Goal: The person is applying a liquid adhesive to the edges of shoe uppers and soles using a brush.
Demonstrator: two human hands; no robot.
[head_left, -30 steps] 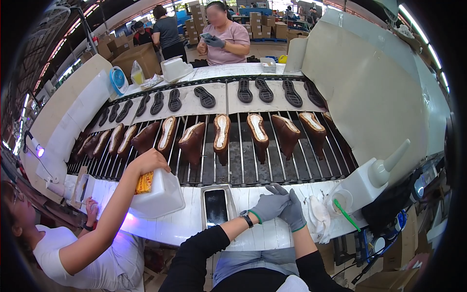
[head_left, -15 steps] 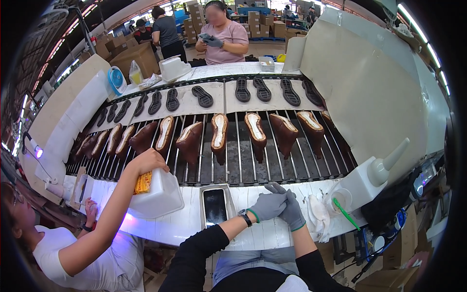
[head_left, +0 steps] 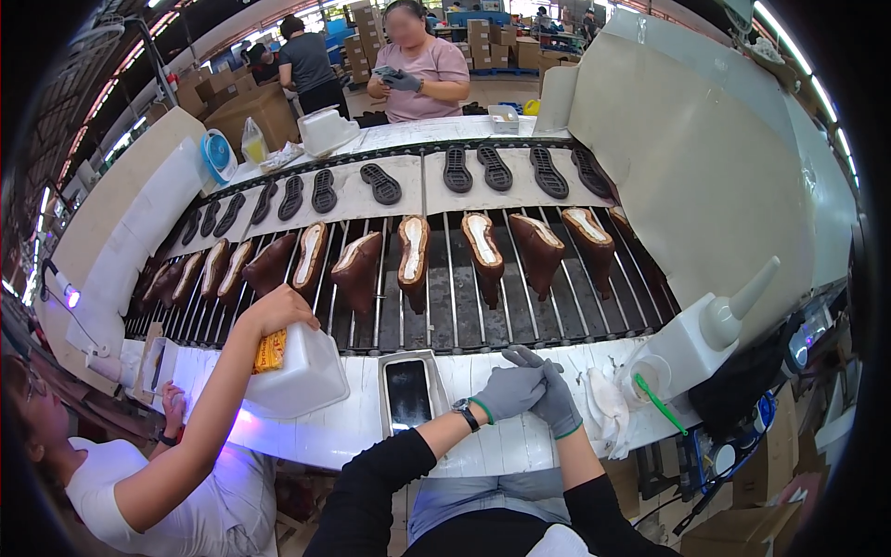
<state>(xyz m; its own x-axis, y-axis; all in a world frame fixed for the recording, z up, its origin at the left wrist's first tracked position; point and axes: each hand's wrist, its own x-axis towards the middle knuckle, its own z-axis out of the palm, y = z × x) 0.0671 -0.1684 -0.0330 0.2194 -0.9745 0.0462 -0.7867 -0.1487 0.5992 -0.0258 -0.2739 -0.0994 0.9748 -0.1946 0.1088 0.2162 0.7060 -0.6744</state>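
Note:
Both my hands wear grey gloves and rest clasped together above the white table edge. My left hand (head_left: 510,394) is closed, with its fingers folded against the other glove. My right hand (head_left: 559,401) laps over it, its fingers pressed on the left glove. No object shows between them. To their left, a phone with a dark screen (head_left: 408,395) lies in a shallow white tray (head_left: 382,395). Close by on the right is a crumpled white cloth (head_left: 608,407). Beyond my hands, brown shoe uppers (head_left: 483,249) stand sole side up on a rack of metal rods (head_left: 452,288).
Black soles (head_left: 381,184) line the pale board behind. At right are a white bottle (head_left: 701,339) and a cup (head_left: 652,373) with a green-handled brush (head_left: 661,406). A co-worker's hand (head_left: 283,309) rests on a white plastic container (head_left: 316,371) at left. Another person (head_left: 427,70) stands opposite with a phone.
My hands stay clasped in the same place. The view has shifted slightly, so the rack and soles appear a little further left. In the background, the person in grey leans further left.

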